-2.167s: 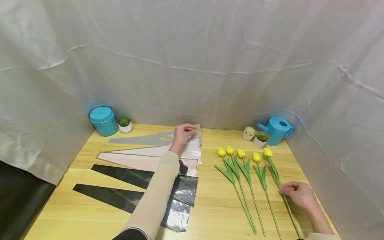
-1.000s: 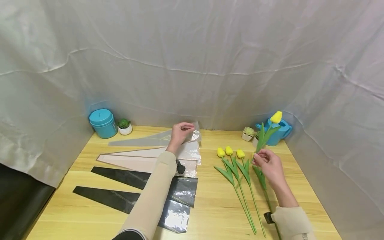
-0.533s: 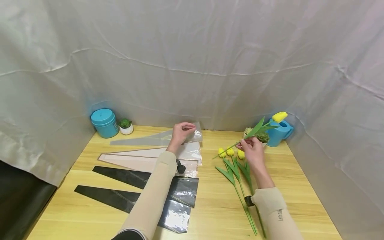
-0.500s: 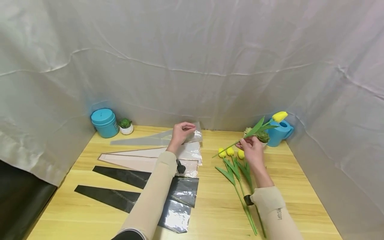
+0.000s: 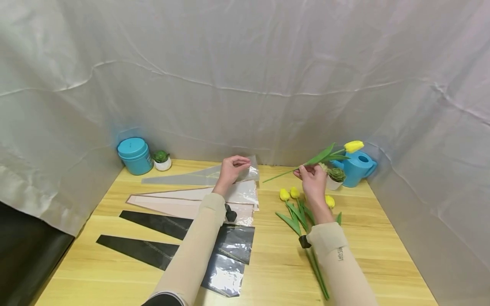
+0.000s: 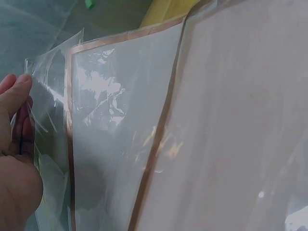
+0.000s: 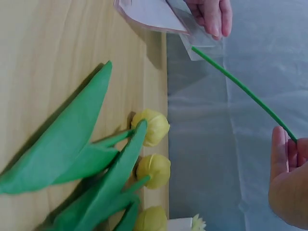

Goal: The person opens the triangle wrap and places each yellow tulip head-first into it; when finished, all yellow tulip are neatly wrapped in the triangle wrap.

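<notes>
At the back of the table my left hand [image 5: 229, 171] pinches the open edge of a clear, grey-tinted flower sleeve [image 5: 183, 180]. The left wrist view shows thumb and fingers on the edge of that clear film [image 6: 52, 91]. My right hand [image 5: 314, 182] holds a yellow tulip [image 5: 354, 146] by its green stem, raised above the table. Its bloom points right and its bare stem end points left, a short gap from the sleeve's mouth. The right wrist view has the stem [image 7: 245, 90] slanting from my fingers towards the left hand.
Pale pink-and-white sleeves [image 5: 168, 204] and black sleeves [image 5: 134, 250] lie nearer on the left. More yellow tulips [image 5: 284, 194] lie under my right forearm. Along the back stand a blue canister [image 5: 135, 157], potted succulents [image 5: 337, 175] and a blue watering can [image 5: 356, 172].
My right hand has lifted the far-right tulip off the table, turned its stem end leftwards and carried it left, close to the grey sleeve. My left hand stays at the sleeve's edge.
</notes>
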The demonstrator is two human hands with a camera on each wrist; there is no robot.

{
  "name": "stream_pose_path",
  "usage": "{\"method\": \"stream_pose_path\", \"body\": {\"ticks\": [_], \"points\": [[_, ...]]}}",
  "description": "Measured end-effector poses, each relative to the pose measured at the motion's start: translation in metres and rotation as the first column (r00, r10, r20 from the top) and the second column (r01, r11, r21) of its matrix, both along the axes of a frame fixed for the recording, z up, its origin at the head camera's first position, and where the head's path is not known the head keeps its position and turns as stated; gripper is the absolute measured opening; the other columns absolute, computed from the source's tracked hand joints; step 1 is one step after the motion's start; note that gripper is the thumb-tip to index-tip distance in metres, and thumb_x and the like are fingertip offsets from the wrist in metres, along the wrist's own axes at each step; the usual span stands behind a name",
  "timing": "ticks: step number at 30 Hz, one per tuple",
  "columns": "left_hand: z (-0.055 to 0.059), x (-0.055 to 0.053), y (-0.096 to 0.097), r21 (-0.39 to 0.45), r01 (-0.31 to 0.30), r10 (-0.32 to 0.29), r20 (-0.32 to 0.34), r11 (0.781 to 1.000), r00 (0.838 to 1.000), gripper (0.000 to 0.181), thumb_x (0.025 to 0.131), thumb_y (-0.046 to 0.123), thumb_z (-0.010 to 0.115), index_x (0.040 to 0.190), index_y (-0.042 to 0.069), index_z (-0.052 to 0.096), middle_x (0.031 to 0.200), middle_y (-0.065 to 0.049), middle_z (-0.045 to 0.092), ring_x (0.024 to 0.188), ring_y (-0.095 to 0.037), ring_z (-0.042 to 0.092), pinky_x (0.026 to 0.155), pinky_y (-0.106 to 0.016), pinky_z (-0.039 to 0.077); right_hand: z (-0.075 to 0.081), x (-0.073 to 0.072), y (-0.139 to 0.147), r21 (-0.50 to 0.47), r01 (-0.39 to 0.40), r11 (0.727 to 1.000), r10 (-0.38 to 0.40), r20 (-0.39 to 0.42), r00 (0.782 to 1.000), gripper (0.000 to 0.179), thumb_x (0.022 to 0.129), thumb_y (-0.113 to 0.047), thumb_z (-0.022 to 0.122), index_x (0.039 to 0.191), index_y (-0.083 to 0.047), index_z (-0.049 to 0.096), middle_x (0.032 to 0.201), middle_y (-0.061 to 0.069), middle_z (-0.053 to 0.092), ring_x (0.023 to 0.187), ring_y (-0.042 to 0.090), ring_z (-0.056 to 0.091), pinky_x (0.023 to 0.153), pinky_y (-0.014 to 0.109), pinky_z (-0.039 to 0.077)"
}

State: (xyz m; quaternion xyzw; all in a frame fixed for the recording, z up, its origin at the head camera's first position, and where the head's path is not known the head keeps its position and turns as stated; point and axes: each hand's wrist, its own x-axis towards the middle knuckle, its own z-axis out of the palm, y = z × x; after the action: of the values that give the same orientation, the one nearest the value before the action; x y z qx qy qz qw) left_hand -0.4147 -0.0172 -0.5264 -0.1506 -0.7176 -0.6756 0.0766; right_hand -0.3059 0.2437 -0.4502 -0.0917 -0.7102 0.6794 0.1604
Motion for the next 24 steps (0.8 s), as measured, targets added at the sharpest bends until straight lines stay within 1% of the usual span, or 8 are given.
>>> {"method": "stream_pose_path", "body": {"ticks": [3, 6, 9, 14, 16, 18, 21, 24], "points": [[0.000, 0.002, 0.000, 0.007, -0.004, 0.004, 0.004, 1.000, 1.000, 0.021, 0.088, 0.005, 0.081, 0.107, -0.003, 0.077, 0.107, -0.022, 0.077, 0.097, -0.031, 0.076, 0.084, -0.023, 0.060, -0.002, -0.007, -0.006, -0.039, 0.017, 0.999, -0.018, -0.013, 1.000, 0.026, 0.107, -0.015, 0.056, 0.126, 0.002, 0.052, 0.120, 0.021, 0.061, 0.097, 0.013, 0.070, 0.100, 0.033, 0.058], [0.000, 0.004, 0.000, 0.013, -0.002, 0.002, 0.003, 1.000, 1.000, 0.023, 0.088, 0.004, 0.082, 0.108, -0.005, 0.076, 0.108, -0.025, 0.076, 0.099, -0.035, 0.075, 0.084, -0.024, 0.060, -0.003, -0.012, -0.011, -0.086, 0.058, 0.995, -0.061, -0.033, 0.998, 0.021, 0.107, -0.014, 0.057, 0.124, -0.002, 0.054, 0.118, 0.019, 0.062, 0.097, 0.015, 0.070, 0.100, 0.033, 0.058], [0.001, 0.005, 0.000, 0.016, 0.002, -0.002, 0.001, 1.000, 1.000, 0.023, 0.087, 0.004, 0.082, 0.107, -0.005, 0.076, 0.108, -0.024, 0.077, 0.098, -0.032, 0.076, 0.084, -0.024, 0.060, -0.005, -0.017, -0.015, -0.140, 0.079, 0.987, -0.088, -0.059, 0.994, 0.017, 0.106, -0.011, 0.057, 0.121, -0.003, 0.054, 0.115, 0.018, 0.061, 0.095, 0.016, 0.070, 0.100, 0.034, 0.058], [0.004, 0.007, 0.003, -0.001, 0.006, -0.006, 0.005, 1.000, 1.000, 0.018, 0.088, 0.005, 0.082, 0.105, 0.000, 0.078, 0.105, -0.018, 0.079, 0.093, -0.018, 0.076, 0.087, -0.023, 0.060, -0.008, -0.025, -0.021, -0.207, 0.085, 0.975, -0.101, -0.065, 0.993, 0.016, 0.105, -0.009, 0.059, 0.119, -0.003, 0.053, 0.113, 0.019, 0.060, 0.094, 0.017, 0.068, 0.098, 0.032, 0.059], [0.005, 0.007, 0.004, -0.013, 0.003, -0.003, 0.014, 1.000, 1.000, 0.017, 0.088, 0.005, 0.081, 0.104, 0.001, 0.079, 0.105, -0.016, 0.079, 0.093, -0.017, 0.076, 0.088, -0.025, 0.060, -0.011, -0.026, -0.023, -0.223, 0.088, 0.971, -0.103, -0.057, 0.993, 0.019, 0.105, -0.009, 0.058, 0.122, 0.000, 0.052, 0.112, 0.018, 0.060, 0.093, 0.017, 0.068, 0.098, 0.031, 0.059], [0.005, 0.007, 0.006, -0.018, 0.005, -0.004, 0.023, 1.000, 1.000, 0.017, 0.088, 0.005, 0.082, 0.104, 0.002, 0.079, 0.105, -0.015, 0.079, 0.093, -0.017, 0.076, 0.089, -0.026, 0.060, -0.013, -0.028, -0.026, -0.237, 0.088, 0.967, -0.102, -0.048, 0.994, 0.027, 0.105, -0.008, 0.058, 0.127, 0.006, 0.050, 0.110, 0.018, 0.060, 0.093, 0.017, 0.068, 0.097, 0.030, 0.059], [0.006, 0.006, 0.007, -0.008, 0.012, -0.012, 0.033, 1.000, 0.999, 0.018, 0.087, 0.006, 0.082, 0.104, 0.002, 0.079, 0.104, -0.015, 0.079, 0.093, -0.017, 0.076, 0.089, -0.027, 0.060, -0.017, -0.030, -0.034, -0.244, 0.084, 0.966, -0.097, -0.043, 0.994, 0.033, 0.105, -0.005, 0.058, 0.131, 0.012, 0.047, 0.107, 0.016, 0.060, 0.091, 0.015, 0.068, 0.095, 0.028, 0.059], [0.005, 0.005, 0.008, 0.009, 0.024, -0.024, 0.027, 1.000, 0.999, 0.018, 0.087, 0.005, 0.083, 0.104, 0.001, 0.078, 0.103, -0.015, 0.079, 0.089, -0.014, 0.076, 0.087, -0.026, 0.061, -0.022, -0.032, -0.042, -0.255, 0.079, 0.964, -0.090, -0.033, 0.995, 0.030, 0.104, -0.004, 0.059, 0.127, 0.012, 0.049, 0.104, 0.016, 0.061, 0.088, 0.015, 0.069, 0.092, 0.026, 0.060]]}}
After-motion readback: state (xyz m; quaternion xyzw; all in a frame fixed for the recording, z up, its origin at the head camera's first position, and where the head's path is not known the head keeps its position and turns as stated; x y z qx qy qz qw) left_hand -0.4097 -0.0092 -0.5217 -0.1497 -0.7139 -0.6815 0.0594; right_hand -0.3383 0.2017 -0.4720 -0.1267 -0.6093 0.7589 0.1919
